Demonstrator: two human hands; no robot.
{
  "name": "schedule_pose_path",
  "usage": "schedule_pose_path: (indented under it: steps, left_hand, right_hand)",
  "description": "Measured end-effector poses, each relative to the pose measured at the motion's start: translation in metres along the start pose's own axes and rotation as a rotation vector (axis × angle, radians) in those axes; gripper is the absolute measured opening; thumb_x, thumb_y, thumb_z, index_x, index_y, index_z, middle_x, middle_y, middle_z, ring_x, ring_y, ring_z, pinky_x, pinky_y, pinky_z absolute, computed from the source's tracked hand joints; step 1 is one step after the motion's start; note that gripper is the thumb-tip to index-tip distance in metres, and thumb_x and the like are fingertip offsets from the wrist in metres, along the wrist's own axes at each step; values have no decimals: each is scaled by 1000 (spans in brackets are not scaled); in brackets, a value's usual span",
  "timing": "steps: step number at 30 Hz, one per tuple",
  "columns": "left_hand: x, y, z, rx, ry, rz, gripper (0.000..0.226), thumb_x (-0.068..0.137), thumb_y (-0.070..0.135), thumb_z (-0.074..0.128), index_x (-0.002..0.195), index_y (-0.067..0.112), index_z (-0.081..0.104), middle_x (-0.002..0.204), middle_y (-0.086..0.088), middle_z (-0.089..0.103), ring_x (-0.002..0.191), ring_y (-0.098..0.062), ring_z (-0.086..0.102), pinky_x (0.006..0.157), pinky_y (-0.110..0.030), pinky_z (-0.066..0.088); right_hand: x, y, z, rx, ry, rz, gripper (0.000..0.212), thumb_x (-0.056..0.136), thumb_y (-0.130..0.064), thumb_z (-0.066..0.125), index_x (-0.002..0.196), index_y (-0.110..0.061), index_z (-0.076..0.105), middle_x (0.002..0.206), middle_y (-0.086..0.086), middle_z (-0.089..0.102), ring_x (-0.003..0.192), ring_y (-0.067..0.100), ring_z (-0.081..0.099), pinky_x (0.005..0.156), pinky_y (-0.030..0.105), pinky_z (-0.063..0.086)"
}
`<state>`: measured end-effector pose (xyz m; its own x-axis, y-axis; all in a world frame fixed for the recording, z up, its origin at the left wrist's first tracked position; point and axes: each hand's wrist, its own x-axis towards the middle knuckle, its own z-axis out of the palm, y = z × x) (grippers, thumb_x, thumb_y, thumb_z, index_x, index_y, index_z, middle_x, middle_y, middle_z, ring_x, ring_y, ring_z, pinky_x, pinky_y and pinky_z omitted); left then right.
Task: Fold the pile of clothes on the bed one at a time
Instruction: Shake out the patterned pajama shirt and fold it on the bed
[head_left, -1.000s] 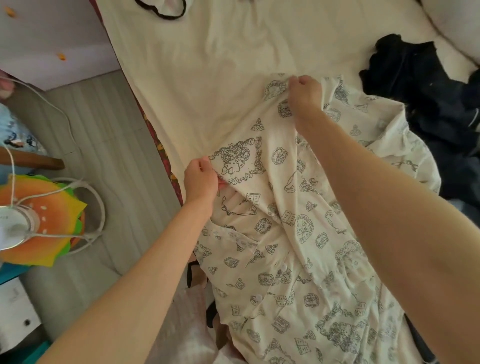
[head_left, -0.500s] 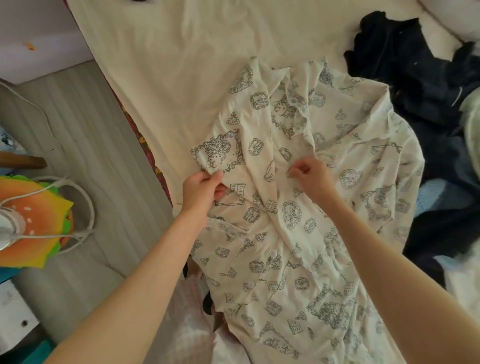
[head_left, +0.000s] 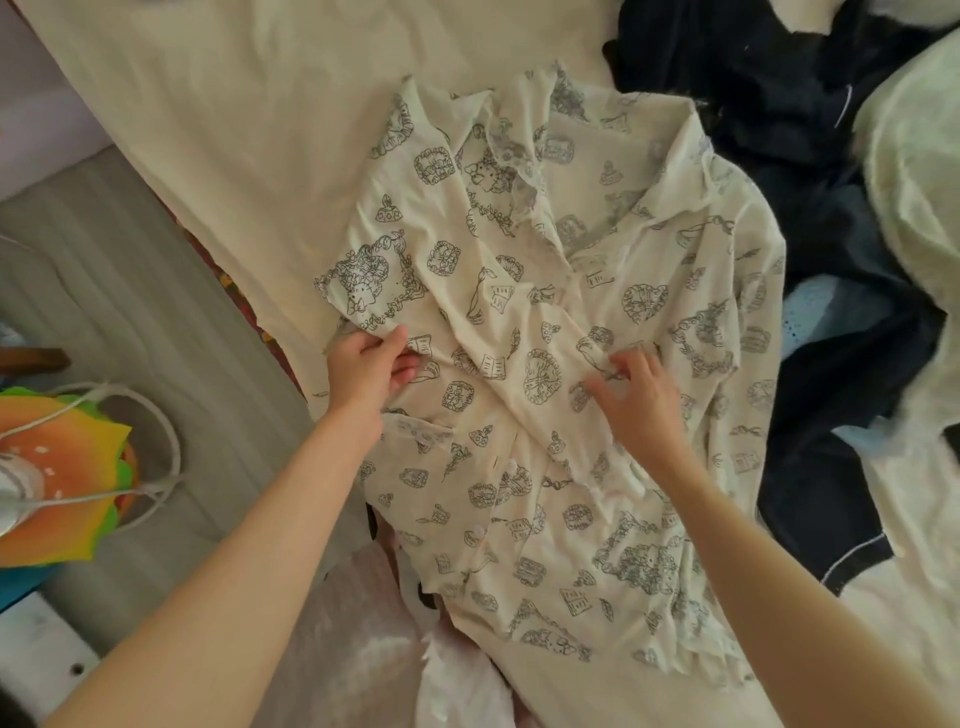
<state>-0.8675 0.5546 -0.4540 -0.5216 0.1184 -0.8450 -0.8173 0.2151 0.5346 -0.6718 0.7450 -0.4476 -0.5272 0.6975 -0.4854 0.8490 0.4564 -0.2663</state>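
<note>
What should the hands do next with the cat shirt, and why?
Probably smooth it flat first. The printed shirt lies open on the bed sheet but bunched, with ridges across the middle. The left hand pinches its left edge; the right hand rests on the creases with fingers spread. Sweeping the right hand outward should flatten it for folding.

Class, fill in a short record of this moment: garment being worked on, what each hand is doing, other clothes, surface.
garment: cream printed shirt, spread out and creased, collar at the far end
left hand: pinches the shirt's left edge
right hand: fingers curled on the cloth at mid-shirt; grip unclear
other clothes: dark garments heaped to the right
surface: bed with a cream sheet
</note>
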Motion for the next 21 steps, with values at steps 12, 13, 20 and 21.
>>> schedule_pose_path:
  steps: [12,13,20,21]
  left_hand:
    - [-38,-31,42,-9,-28,-57,7,94,11,54,93,5,57,86,-9,64,81,-18,65,80,-27,55]
    - [-42,-34,45,-9,-57,-71,6,94,10,53,91,6,57,88,-9,64,83,-19,65,82,-28,55]
    - [-70,-72,86,214,-133,-50,10,91,7,59,99,2,60,89,-10,66,78,-19,66,70,-26,57]
    - [-73,-78,93,245,-121,-30,7,91,7,59,95,3,61,89,-11,67,78,-21,67,70,-28,57]
  right_hand:
    - [-5,70,-27,409,-101,322,16,87,-33,66,87,-18,62,67,-3,56,57,11,49,53,25,42]
    - [-8,75,-27,428,-111,334,18,87,-34,66,83,-18,61,65,-3,54,56,11,47,52,27,42]
    - [-45,87,-14,428,217,303,35,90,-29,62,119,-15,50,111,-4,48,97,11,49,83,24,41]
    - [-50,86,-11,436,247,323,32,90,-31,62,115,-15,50,109,-3,49,93,12,50,79,22,41]
